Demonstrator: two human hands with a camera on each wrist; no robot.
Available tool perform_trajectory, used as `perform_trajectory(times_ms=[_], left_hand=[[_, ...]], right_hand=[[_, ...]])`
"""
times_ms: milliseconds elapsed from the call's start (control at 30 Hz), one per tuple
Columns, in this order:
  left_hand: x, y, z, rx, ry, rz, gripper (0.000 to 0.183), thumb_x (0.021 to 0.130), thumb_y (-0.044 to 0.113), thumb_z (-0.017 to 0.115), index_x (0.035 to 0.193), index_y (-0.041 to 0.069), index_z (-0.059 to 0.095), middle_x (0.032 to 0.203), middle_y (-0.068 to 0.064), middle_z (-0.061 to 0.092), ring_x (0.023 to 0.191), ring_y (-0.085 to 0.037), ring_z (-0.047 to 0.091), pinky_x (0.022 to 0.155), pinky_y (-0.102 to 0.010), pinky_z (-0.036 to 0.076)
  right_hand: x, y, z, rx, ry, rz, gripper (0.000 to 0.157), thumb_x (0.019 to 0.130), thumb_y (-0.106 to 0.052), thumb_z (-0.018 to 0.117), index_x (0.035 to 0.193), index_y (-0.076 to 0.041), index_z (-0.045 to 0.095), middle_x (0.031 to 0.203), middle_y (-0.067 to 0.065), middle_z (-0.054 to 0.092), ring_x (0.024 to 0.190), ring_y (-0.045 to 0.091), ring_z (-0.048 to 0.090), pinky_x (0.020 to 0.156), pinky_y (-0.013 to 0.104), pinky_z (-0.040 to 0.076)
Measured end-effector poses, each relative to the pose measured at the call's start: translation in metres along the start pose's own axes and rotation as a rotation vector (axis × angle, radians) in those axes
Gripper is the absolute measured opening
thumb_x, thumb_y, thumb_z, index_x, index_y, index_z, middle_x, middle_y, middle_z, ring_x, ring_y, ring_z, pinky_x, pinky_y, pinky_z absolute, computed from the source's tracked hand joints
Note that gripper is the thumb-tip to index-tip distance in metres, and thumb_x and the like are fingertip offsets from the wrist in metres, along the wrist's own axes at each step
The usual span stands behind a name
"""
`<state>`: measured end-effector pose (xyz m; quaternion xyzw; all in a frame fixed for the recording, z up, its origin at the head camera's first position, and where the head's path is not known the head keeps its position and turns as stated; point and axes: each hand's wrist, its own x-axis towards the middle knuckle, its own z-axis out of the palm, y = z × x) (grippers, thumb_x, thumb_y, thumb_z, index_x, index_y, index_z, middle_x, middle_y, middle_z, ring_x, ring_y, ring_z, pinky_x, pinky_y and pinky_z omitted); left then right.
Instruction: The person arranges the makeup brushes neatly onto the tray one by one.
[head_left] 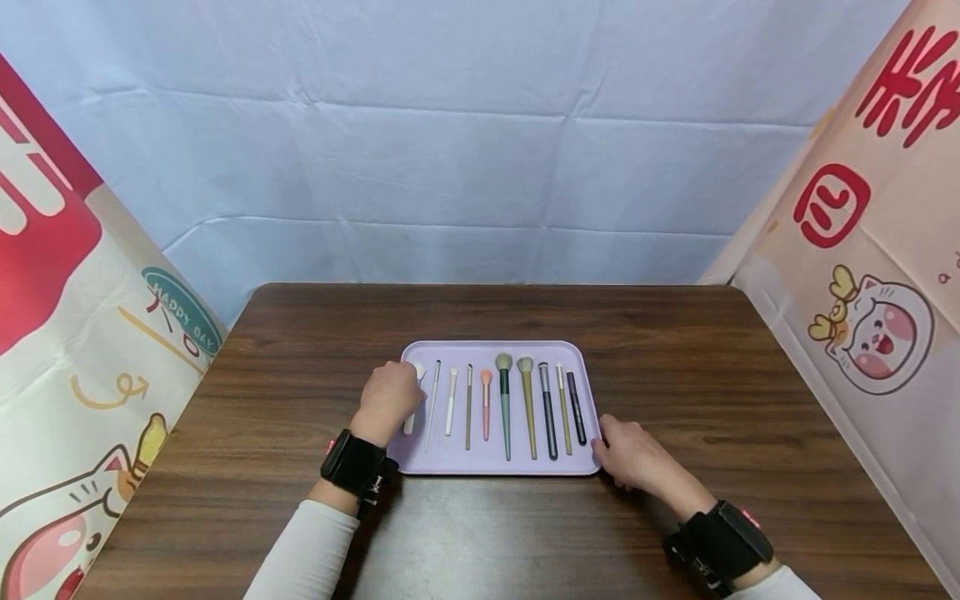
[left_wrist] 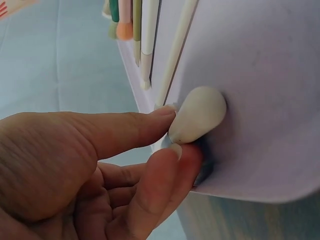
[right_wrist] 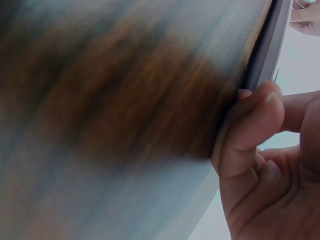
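Note:
A lilac tray (head_left: 480, 467) lies on the table with a row of several makeup brushes, among them a green-handled brush (head_left: 506, 408) and a pink brush (head_left: 486, 406). My left hand (head_left: 390, 402) is over the tray's left end. Thumb and fingertips pinch a white makeup brush (left_wrist: 200, 112), whose rounded handle end points toward the tray floor in the left wrist view; the hand partly hides it from above. Beside it lies a thin white brush (head_left: 432, 408). At the tray's front right corner, my right hand (head_left: 633, 454) grips the rim with bent fingers.
The dark wooden table (head_left: 300, 350) reaches beyond the tray on all sides. Behind it hangs a pale blue cloth (head_left: 450, 167), and printed cloths with cartoon figures stand at the left and right.

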<state>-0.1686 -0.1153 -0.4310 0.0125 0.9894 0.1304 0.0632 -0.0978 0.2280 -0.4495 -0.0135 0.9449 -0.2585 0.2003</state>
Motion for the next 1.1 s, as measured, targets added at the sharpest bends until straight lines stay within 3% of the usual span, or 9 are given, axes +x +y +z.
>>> perform_trajectory(times_ms=[200, 367, 467, 567, 733, 967, 1100], left_hand=[[-0.002, 0.002, -0.007, -0.009, -0.021, -0.021, 0.022, 0.088, 0.020, 0.077, 0.083, -0.001, 0.071, 0.078, -0.014, 0.067, 0.068, -0.027, 0.062, 0.061, -0.040, 0.054], [-0.002, -0.002, -0.015, -0.026, 0.008, -0.012, 0.029, 0.092, 0.027, 0.074, 0.092, -0.002, 0.072, 0.082, -0.016, 0.069, 0.073, -0.030, 0.067, 0.062, -0.043, 0.054], [-0.001, -0.008, -0.019, -0.024, 0.040, -0.009, 0.037, 0.095, 0.032, 0.070, 0.103, -0.004, 0.069, 0.090, -0.019, 0.070, 0.079, -0.034, 0.069, 0.064, -0.047, 0.055], [-0.001, -0.017, -0.021, -0.017, 0.067, 0.005, 0.038, 0.096, 0.035, 0.069, 0.103, -0.002, 0.066, 0.092, -0.017, 0.067, 0.080, -0.034, 0.067, 0.064, -0.048, 0.054], [-0.001, -0.035, -0.020, -0.022, 0.113, 0.076, 0.038, 0.095, 0.036, 0.071, 0.108, 0.000, 0.068, 0.100, -0.016, 0.066, 0.091, -0.032, 0.064, 0.073, -0.048, 0.054], [-0.005, -0.061, -0.023, -0.044, 0.148, 0.169, 0.055, 0.100, 0.042, 0.062, 0.134, -0.002, 0.059, 0.142, -0.026, 0.054, 0.131, -0.044, 0.051, 0.105, -0.059, 0.041], [-0.008, -0.074, -0.025, -0.065, 0.153, 0.197, 0.065, 0.104, 0.049, 0.051, 0.144, -0.002, 0.051, 0.156, -0.026, 0.039, 0.143, -0.046, 0.036, 0.114, -0.062, 0.028]], right_hand=[[0.002, 0.000, -0.001, -0.003, -0.007, 0.017, 0.013, 0.103, -0.015, 0.053, 0.103, -0.002, 0.055, 0.070, 0.008, 0.056, 0.052, 0.019, 0.056, 0.046, 0.031, 0.047], [0.003, 0.000, -0.003, -0.004, -0.006, 0.011, 0.013, 0.103, -0.015, 0.053, 0.102, -0.003, 0.055, 0.071, 0.008, 0.056, 0.052, 0.019, 0.057, 0.046, 0.031, 0.047], [0.004, 0.000, -0.004, 0.006, -0.007, 0.015, 0.012, 0.102, -0.015, 0.054, 0.101, -0.003, 0.055, 0.070, 0.008, 0.056, 0.053, 0.020, 0.057, 0.047, 0.031, 0.048], [0.002, 0.001, -0.005, 0.022, -0.005, 0.020, 0.012, 0.102, -0.014, 0.056, 0.098, -0.003, 0.055, 0.067, 0.008, 0.056, 0.052, 0.019, 0.057, 0.047, 0.031, 0.048], [0.000, 0.003, -0.015, 0.008, 0.014, 0.009, 0.018, 0.101, -0.019, 0.058, 0.090, -0.006, 0.057, 0.063, 0.006, 0.057, 0.050, 0.018, 0.056, 0.047, 0.031, 0.047], [0.003, 0.012, -0.041, -0.035, 0.203, -0.076, 0.025, 0.103, -0.028, 0.058, 0.099, -0.004, 0.060, 0.072, 0.005, 0.058, 0.062, 0.018, 0.054, 0.055, 0.033, 0.042], [0.009, 0.020, -0.050, -0.085, 0.373, -0.149, 0.030, 0.103, -0.027, 0.058, 0.110, 0.003, 0.061, 0.095, 0.018, 0.063, 0.083, 0.032, 0.060, 0.069, 0.046, 0.049]])
